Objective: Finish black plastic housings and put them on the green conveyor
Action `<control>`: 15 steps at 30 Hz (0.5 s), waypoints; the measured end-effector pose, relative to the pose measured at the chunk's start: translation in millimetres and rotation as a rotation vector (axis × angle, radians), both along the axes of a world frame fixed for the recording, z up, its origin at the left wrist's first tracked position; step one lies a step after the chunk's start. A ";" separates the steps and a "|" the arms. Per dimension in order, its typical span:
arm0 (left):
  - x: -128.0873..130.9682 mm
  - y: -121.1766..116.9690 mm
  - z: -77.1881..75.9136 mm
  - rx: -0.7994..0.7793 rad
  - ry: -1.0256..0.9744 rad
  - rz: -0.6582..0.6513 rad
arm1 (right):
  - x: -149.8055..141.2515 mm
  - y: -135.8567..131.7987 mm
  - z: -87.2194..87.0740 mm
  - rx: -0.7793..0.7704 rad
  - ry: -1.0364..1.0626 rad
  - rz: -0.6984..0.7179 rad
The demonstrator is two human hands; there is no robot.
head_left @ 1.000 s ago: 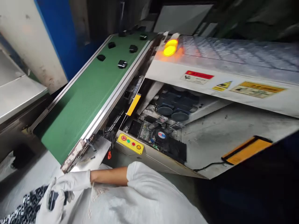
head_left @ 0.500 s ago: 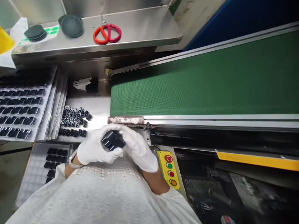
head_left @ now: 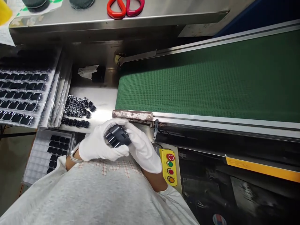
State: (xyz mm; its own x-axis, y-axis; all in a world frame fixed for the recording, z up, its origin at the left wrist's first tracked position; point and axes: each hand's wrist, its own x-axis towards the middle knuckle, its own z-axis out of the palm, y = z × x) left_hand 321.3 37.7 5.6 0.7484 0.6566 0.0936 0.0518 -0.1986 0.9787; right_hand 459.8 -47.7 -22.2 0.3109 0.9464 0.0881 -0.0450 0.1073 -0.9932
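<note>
Both hands wear white gloves and meet in front of my chest around a glossy black moulded plastic part (head_left: pixel 118 136) with ridges along its lower left side. My left hand (head_left: pixel 99 143) is closed round the left side of the part, its thumb along the near edge. From the right, my right hand (head_left: pixel 142 145) grips the same part, fingers curled over its far side. Some of its fingertips are hidden. Small black pieces (head_left: pixel 77 107) lie in rows on the metal table just beyond my left hand.
A green conveyor belt (head_left: pixel 187 84) runs off to the right, with a yellow button box (head_left: pixel 169 167) below it. Stacked trays of black parts (head_left: pixel 22 93) stand left, another tray (head_left: pixel 37 156) nearer. Scissors (head_left: pixel 125 7) lie on the shelf (head_left: pixel 164 22); a white glove (head_left: pixel 87 72) lies behind.
The camera view has shifted, so the shelf and scissors sit higher in the picture. Both hands still hold the black part, which has turned slightly.
</note>
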 end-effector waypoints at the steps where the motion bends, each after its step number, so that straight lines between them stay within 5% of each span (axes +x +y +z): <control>1: 0.9 0.2 -0.2 0.020 0.021 0.010 | -0.3 1.1 -0.3 0.004 0.046 0.040; 5: 3.8 -1.6 -3.6 0.130 0.026 0.043 | -3.2 7.2 -4.5 -0.017 0.255 0.156; 8: 3.3 -3.3 -8.5 0.017 -0.029 0.079 | -5.5 10.7 -13.2 0.058 0.363 0.180; 15: -2.4 5.3 -15.4 -0.017 -0.134 0.128 | -0.6 9.7 -16.7 0.345 -0.098 -0.127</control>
